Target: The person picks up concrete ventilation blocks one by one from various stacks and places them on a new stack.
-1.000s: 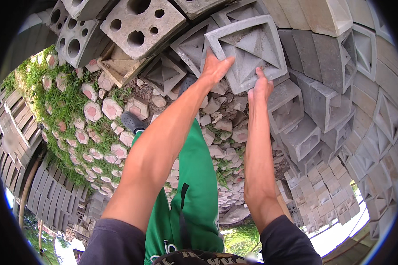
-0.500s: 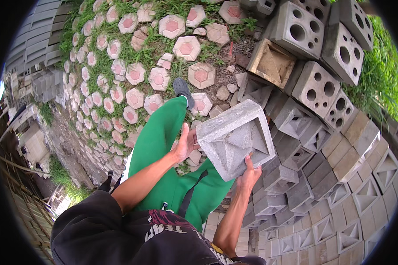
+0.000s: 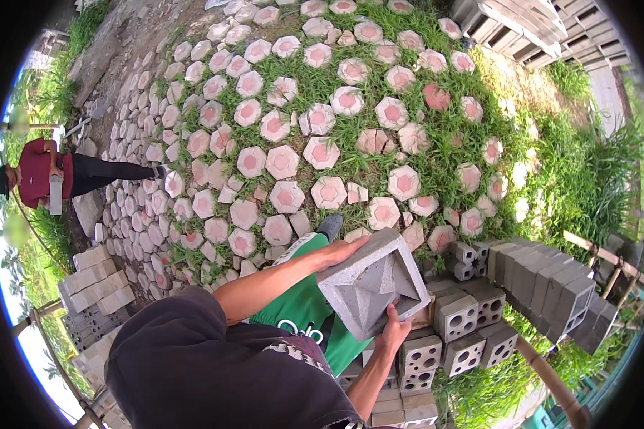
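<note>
Head view: 1 concrete block [image 3: 368,289] in hand, square, grey, recessed face with ridges, tilted, held up in front of the green pants [image 3: 293,300]. 2 hands on it: left hand [image 3: 345,252] has its grip clamped on the upper-left side, fingers partly hidden; right hand [image 3: 395,330] has its grip clamped on the lower-right rim, thumb over the face. 1 shoe [image 3: 330,227] shows past the block. Round-holed blocks [image 3: 450,306]: at least 5, piled just right of the right hand. 1 row of grey blocks [image 3: 543,275] farther right, exact count unclear. 1 other person [image 3: 37,175] far left, red top, holding 1 grey block [image 3: 56,194]. Block stack [image 3: 96,279] at left, count unclear. Surface: ground with dozens of hexagonal paving stones [image 3: 329,193], pink centres, grass [image 3: 586,186] between. Outdoors, daylight; 1 thick pole [image 3: 551,379] lower right.
</note>
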Demonstrator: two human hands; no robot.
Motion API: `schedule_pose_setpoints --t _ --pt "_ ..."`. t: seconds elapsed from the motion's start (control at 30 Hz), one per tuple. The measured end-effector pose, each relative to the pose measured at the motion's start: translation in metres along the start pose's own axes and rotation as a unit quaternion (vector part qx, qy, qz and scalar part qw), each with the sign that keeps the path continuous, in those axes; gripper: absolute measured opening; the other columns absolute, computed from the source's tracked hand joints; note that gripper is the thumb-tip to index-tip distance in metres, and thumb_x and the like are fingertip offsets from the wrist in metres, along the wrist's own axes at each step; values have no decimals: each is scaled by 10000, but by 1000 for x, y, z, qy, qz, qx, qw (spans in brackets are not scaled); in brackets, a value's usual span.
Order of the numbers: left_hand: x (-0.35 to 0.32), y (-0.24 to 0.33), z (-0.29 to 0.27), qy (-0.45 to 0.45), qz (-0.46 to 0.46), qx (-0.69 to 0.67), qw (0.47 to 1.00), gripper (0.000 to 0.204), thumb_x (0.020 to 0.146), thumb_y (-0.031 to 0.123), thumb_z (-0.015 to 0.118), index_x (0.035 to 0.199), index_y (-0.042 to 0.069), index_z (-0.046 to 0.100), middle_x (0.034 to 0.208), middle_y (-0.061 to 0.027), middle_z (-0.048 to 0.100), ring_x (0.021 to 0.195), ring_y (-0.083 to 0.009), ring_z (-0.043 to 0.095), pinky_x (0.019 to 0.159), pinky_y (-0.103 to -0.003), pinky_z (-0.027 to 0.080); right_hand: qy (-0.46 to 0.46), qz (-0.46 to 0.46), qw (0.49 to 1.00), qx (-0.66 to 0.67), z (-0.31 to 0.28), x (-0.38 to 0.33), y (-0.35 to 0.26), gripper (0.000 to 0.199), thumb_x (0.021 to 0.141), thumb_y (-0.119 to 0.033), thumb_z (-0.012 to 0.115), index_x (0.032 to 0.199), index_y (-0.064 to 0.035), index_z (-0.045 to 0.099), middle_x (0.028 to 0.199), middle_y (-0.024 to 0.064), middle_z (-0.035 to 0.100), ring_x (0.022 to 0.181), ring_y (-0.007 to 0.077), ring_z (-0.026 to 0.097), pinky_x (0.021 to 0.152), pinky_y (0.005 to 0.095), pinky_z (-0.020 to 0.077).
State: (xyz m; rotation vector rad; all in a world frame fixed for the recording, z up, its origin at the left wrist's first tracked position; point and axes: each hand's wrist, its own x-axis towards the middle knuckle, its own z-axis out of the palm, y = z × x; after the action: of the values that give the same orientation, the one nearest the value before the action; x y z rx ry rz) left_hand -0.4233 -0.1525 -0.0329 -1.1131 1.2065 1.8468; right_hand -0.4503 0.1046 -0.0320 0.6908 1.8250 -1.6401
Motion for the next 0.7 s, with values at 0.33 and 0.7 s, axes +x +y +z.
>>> schedule_pose_setpoints --t 0.33,0.7 --pt "-53 61 -37 -47 186 -415 889 640 947 590 329 1332 106 493 1250 -106 552 1027 -208 563 910 -385 445 -311 -12 945 98 100 48 -163 719 958 -589 299 1401 -27 359 1381 95 445 1231 251 442 1061 394 324" --pt "-22 127 -18 236 269 -529 769 597 960 555 317 1310 111 506 1127 -74 589 951 -203 584 826 -377 482 -572 80 816 -27 228 158 -271 736 947 -610 299 1426 -52 317 1411 92 404 1256 254 414 1073 400 311"
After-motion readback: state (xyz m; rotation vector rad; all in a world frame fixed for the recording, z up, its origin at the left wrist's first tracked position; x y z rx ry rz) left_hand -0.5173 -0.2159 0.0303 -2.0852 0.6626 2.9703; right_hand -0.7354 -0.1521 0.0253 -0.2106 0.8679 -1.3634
